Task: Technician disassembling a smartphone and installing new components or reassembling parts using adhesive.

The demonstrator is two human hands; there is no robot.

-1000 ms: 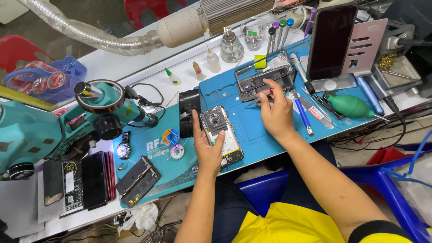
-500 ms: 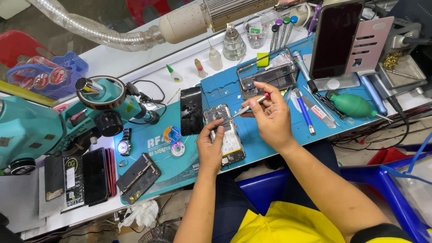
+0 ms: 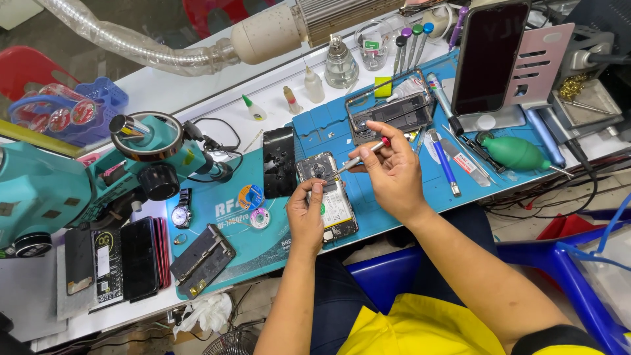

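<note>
An opened phone (image 3: 328,197) with its back off lies on the blue work mat (image 3: 276,236), battery and boards showing. My left hand (image 3: 305,213) holds the phone steady at its left edge. My right hand (image 3: 393,167) grips a thin silver screwdriver (image 3: 355,161) with a red end, its tip down on the phone's upper part near the camera. A black back cover (image 3: 279,161) lies just left of the phone.
A teal microscope (image 3: 79,184) stands at the left, with several phones (image 3: 118,260) stacked below it. A phone frame (image 3: 391,112), a standing phone on a holder (image 3: 490,59), a green air blower (image 3: 519,152), screwdrivers, bottles and a fume hose (image 3: 151,49) lie behind.
My right hand came back from the far phone frame with the screwdriver and set its tip on the opened phone. My left hand kept its hold on the phone.
</note>
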